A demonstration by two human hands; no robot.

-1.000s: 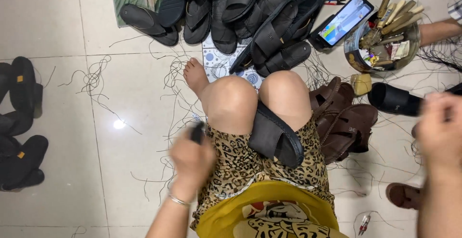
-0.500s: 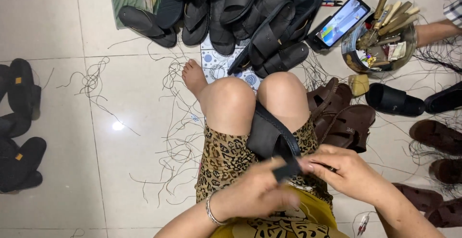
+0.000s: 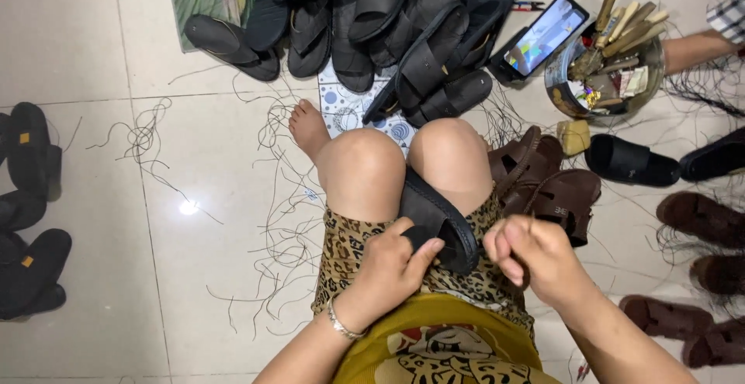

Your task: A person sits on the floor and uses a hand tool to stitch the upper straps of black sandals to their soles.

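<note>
A black sandal (image 3: 434, 213) lies wedged between my knees on my lap. My left hand (image 3: 396, 264) grips its near end, thumb over the strap. My right hand (image 3: 531, 256) is just to the right of the sandal, fingers pinched together as if on a thin thread, which is too fine to make out. A bracelet sits on my left wrist.
A pile of black sandals (image 3: 388, 19) lies ahead on the tiled floor. A phone (image 3: 543, 36) leans beside a round tin of tools (image 3: 609, 58). Brown sandals (image 3: 547, 186) are at my right, more black ones (image 3: 27, 213) far left. Loose threads (image 3: 279, 221) litter the floor. Another person's arm (image 3: 698, 46) shows top right.
Both hands were raised apart at my sides a second ago. They came together over the lap; the left now holds the sandal's end and the right has pulled slightly rightward.
</note>
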